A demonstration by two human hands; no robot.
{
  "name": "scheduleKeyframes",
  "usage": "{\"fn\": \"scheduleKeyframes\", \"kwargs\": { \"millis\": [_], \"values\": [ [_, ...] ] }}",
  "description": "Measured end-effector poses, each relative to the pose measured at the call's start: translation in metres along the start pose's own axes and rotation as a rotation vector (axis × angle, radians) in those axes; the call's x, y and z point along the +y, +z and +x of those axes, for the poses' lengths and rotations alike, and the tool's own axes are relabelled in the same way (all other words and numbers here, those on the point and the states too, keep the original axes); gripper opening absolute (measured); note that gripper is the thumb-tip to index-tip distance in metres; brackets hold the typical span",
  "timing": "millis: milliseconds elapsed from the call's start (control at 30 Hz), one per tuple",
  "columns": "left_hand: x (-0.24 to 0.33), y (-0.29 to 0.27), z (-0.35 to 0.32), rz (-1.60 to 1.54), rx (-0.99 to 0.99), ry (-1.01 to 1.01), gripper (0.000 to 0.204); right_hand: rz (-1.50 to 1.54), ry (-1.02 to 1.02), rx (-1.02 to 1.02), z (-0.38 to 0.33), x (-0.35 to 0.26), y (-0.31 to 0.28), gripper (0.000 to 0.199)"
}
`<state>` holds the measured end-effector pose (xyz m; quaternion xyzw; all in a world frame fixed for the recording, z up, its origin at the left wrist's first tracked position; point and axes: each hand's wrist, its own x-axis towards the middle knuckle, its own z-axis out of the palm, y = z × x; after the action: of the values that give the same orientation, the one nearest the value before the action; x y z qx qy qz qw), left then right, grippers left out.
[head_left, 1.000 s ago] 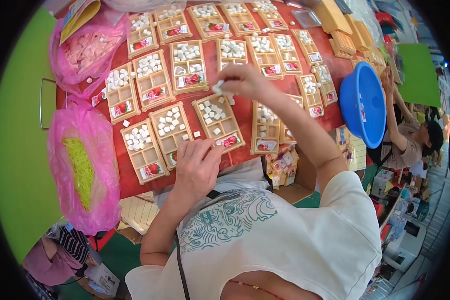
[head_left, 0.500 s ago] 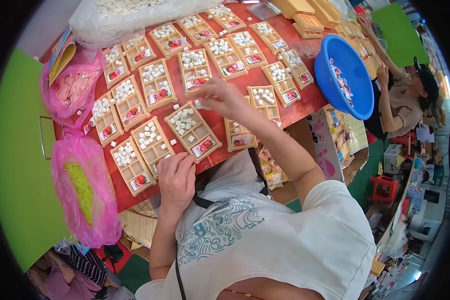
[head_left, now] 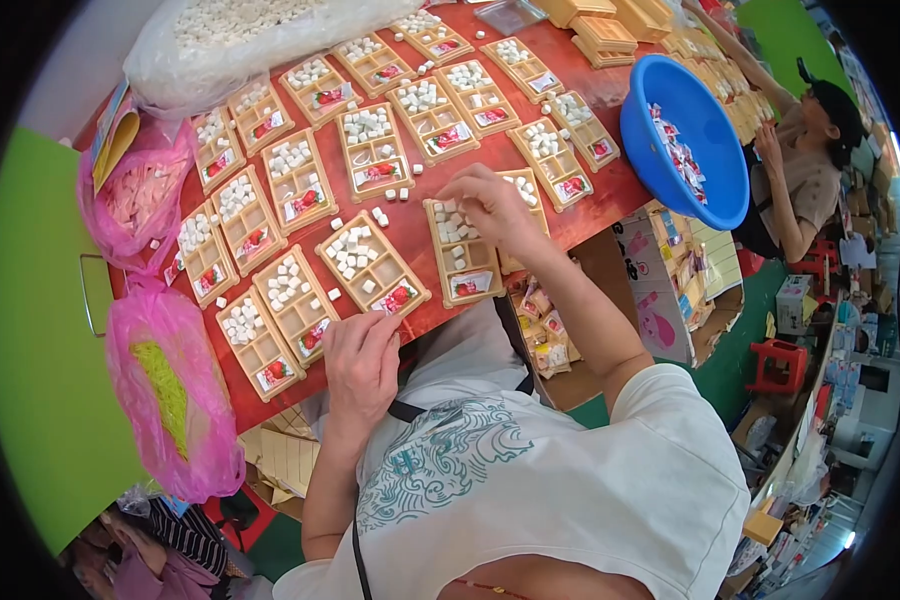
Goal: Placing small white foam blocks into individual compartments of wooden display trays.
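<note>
Left of the round blue plastic basin (head_left: 710, 125), the left hand (head_left: 362, 363) sits by the red table (head_left: 592, 215), fingers bent together. Nearer the basin, a beige compartmented plastic tray (head_left: 440, 262) holds a red-and-white strawberry-printed packet (head_left: 472, 286), lettering illegible, and white cubes (head_left: 453, 228) partly covered by the curled right hand (head_left: 492, 208); whether it pinches any, I cannot tell.

Bright, fairly even light fills the view, which bends toward black corners.
</note>
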<state>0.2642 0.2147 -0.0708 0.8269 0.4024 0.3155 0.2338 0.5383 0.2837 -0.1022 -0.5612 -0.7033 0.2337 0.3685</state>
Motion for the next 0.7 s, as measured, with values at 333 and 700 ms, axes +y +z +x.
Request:
{"fn": "scheduleKeyframes", "kwargs": {
  "millis": [333, 700],
  "values": [
    [0.001, 0.008, 0.012, -0.048, -0.031, -0.012, 0.020, -0.394, -0.039, 0.185, -0.019, 0.022, -0.039, 0.013],
    [-0.027, 0.028, 0.106, 0.528, -0.031, -0.012, 0.024, -0.604, -0.146, 0.082, 0.048, -0.002, 0.019, 0.016]
  ]
}}
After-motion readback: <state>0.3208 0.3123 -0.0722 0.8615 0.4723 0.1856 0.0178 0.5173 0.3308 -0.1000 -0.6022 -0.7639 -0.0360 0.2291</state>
